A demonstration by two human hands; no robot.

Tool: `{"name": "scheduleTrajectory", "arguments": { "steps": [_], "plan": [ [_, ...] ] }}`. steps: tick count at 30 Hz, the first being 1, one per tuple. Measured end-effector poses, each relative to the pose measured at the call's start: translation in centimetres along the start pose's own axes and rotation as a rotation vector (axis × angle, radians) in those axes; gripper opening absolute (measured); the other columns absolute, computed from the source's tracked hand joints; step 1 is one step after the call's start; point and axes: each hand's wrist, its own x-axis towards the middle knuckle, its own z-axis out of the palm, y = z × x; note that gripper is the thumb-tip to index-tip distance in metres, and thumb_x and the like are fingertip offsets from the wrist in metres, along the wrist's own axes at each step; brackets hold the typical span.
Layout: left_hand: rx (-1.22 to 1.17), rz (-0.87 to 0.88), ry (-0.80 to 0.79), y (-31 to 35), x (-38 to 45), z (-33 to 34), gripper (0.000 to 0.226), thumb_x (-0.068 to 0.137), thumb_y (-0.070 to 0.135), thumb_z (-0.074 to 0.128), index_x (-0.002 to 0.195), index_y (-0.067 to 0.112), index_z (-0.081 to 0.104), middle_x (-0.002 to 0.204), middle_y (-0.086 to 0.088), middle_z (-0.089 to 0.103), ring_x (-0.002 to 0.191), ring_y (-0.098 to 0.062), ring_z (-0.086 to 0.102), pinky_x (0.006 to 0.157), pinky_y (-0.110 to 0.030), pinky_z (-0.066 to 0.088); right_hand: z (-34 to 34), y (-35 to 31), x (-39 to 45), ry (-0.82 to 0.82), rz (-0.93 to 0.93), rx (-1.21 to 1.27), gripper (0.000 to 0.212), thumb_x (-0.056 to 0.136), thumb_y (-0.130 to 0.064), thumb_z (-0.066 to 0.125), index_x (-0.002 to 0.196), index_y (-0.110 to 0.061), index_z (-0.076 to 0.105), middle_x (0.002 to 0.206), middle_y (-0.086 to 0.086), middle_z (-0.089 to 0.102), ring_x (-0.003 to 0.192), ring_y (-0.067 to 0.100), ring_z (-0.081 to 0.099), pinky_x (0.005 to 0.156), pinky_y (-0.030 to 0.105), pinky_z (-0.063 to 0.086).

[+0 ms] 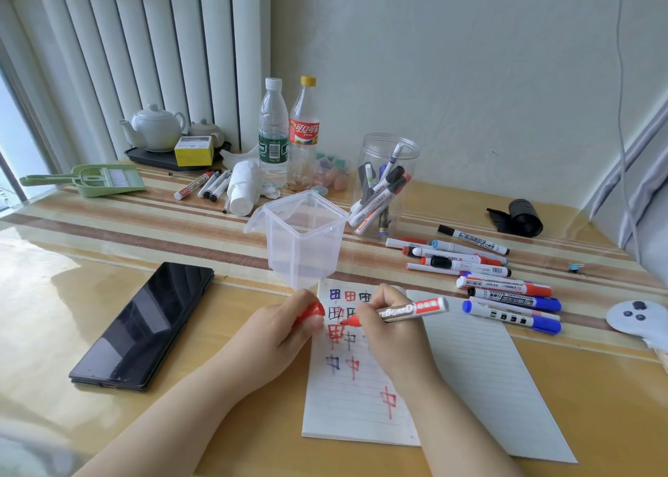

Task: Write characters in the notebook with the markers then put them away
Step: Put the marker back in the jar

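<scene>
My right hand point(388, 326) grips a red marker point(401, 312), tip on the notebook point(361, 397) page among red, blue and black characters. My left hand point(285, 326) pinches its red cap point(310, 313) at the page's left edge. Loose markers point(506, 295) lie to the right; a clear tub point(303, 238) stands just behind the notebook, a jar point(383, 187) holding pens beyond.
</scene>
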Motion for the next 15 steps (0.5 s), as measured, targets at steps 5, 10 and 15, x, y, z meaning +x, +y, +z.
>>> {"name": "scheduleTrajectory", "arguments": {
  "steps": [5,10,15],
  "plan": [
    [0.018,0.118,-0.028,0.05,0.44,-0.35,0.051,0.086,0.066,0.03,0.107,0.026,0.053,0.097,0.03,0.046,0.093,0.001,0.048,0.079,-0.015,0.041,-0.45,-0.54,-0.17,-0.119,-0.055,0.268,0.032,0.092,-0.014,0.055,0.064,-0.011,0.042,0.049,0.001,0.044,0.048,0.009,0.038,0.053,0.023,0.038],
    [0.014,0.133,-0.042,0.0,0.51,-0.21,0.035,0.088,0.061,0.035,0.104,0.032,0.049,0.093,0.039,0.044,0.091,0.005,0.043,0.077,-0.008,0.036,-0.18,-0.42,-0.19,-0.154,-0.082,0.27,0.031,0.086,-0.028,0.058,0.065,-0.012,0.044,0.049,-0.002,0.044,0.049,0.01,0.039,0.055,0.025,0.038],
    [0.02,0.18,-0.061,0.63,0.6,-0.15,0.029,0.091,0.058,0.035,0.105,0.034,0.045,0.092,0.041,0.044,0.086,0.017,0.041,0.075,-0.002,0.033,0.11,-0.39,-0.25,-0.217,-0.088,0.237,0.033,0.079,-0.039,0.062,0.066,-0.012,0.048,0.048,-0.005,0.048,0.05,0.009,0.044,0.056,0.026,0.041]
  ]
}}
